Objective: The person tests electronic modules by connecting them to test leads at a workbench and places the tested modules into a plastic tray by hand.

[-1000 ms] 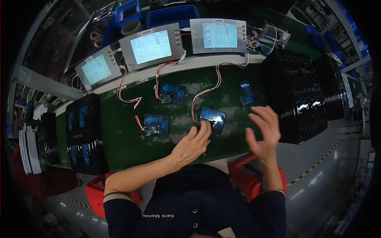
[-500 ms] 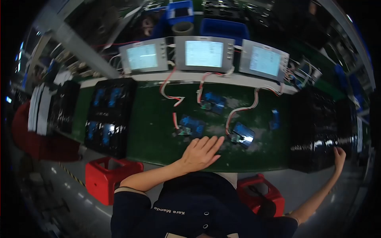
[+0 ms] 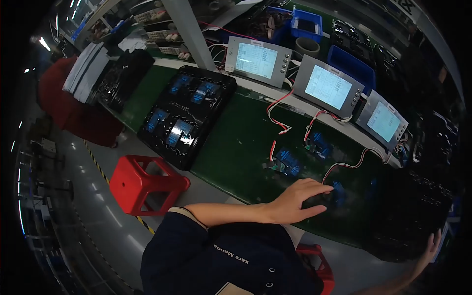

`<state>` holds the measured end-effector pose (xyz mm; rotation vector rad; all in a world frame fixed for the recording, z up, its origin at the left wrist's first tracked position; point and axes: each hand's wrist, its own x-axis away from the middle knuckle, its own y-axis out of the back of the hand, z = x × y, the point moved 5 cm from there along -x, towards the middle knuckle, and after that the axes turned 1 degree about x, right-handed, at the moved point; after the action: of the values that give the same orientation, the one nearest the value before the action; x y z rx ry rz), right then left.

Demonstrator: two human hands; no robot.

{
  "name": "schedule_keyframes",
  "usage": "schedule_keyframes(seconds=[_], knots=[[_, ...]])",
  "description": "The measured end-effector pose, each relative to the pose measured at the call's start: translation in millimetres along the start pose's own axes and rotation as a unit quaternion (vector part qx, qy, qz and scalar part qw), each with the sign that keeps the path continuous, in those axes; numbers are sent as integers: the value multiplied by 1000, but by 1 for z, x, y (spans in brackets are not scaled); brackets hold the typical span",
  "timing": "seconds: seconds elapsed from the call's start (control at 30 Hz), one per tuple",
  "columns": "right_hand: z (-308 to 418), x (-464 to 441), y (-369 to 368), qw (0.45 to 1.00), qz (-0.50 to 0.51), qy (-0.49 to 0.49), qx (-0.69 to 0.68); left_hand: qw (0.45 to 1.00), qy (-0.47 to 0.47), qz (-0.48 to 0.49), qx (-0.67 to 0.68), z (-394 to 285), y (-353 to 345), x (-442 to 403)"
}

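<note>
My left hand (image 3: 300, 199) is over the front of the green bench, thumb apart and fingers stretched out, holding nothing. Its fingertips are beside a blue-wrapped pack (image 3: 338, 193); whether they touch it I cannot tell. Two more blue packs, one (image 3: 287, 161) nearer and one (image 3: 320, 145) farther back, have small green boards at their ends and red and white wires beside them. At the far right my right hand (image 3: 431, 248) grips the outer edge of a black tray (image 3: 408, 211); the shadow hides part of its fingers.
Three grey display units (image 3: 256, 60) line the bench's back edge. A black tray (image 3: 189, 113) with several blue packs lies to the left. One red stool (image 3: 142, 184) stands in front, another (image 3: 322, 270) beside my body. Blue bins (image 3: 306, 24) sit behind the displays.
The view has turned, so the bench now slants down to the right. My left hand has moved right toward the rightmost wired pack, its thumb spreading. My right hand has shifted along the tray's edge.
</note>
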<state>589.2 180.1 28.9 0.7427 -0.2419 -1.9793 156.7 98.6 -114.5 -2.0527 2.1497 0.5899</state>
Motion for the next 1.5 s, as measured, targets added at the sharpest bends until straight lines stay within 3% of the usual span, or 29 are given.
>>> schedule_keyframes(seconds=[0.03,0.1,0.13,0.17,0.2,0.3,0.37,0.53,0.67,0.83,1.03,1.07,1.1,1.17,1.2,1.27,1.4,1.5], knots=[[10,16,-37,997,32,-23,-71,1000,0,-5,-2,-13,6,-4],[22,56,-115,972,105,-75,-194,971,95,-12,220,-23,16,-7],[20,77,-148,956,144,-75,-244,977,99,-53,179,-20,24,-2],[18,98,-181,936,183,-78,-291,962,134,-84,224,-18,36,6],[46,122,-210,932,167,-76,-313,951,137,-141,237,-15,56,14],[77,151,-259,868,332,-34,-368,943,108,-283,137,-16,143,42],[88,153,-266,873,323,-28,-364,910,125,-394,38,-23,219,77],[58,151,-276,882,352,-59,-308,896,246,-369,-20,-26,398,147],[54,165,-282,861,396,-74,-311,867,347,-353,-54,4,454,163],[61,170,-275,854,414,-65,-308,864,405,-298,-23,28,459,162],[59,164,-264,864,411,-58,-286,841,415,-335,-88,29,466,167],[59,162,-261,866,408,-55,-283,829,406,-319,-215,21,465,162],[57,159,-258,872,396,-51,-285,830,406,-317,-214,24,464,161],[54,150,-247,886,368,-41,-278,769,405,-299,-394,23,468,157],[53,142,-238,898,349,-29,-265,773,403,-294,-393,20,454,149],[43,120,-213,929,290,2,-229,711,212,-298,-600,-7,400,119],[10,41,-139,990,105,22,-91,810,38,-240,-534,-40,250,62],[-43,-32,-96,994,99,42,19,850,-23,-151,-503,-22,170,48]])
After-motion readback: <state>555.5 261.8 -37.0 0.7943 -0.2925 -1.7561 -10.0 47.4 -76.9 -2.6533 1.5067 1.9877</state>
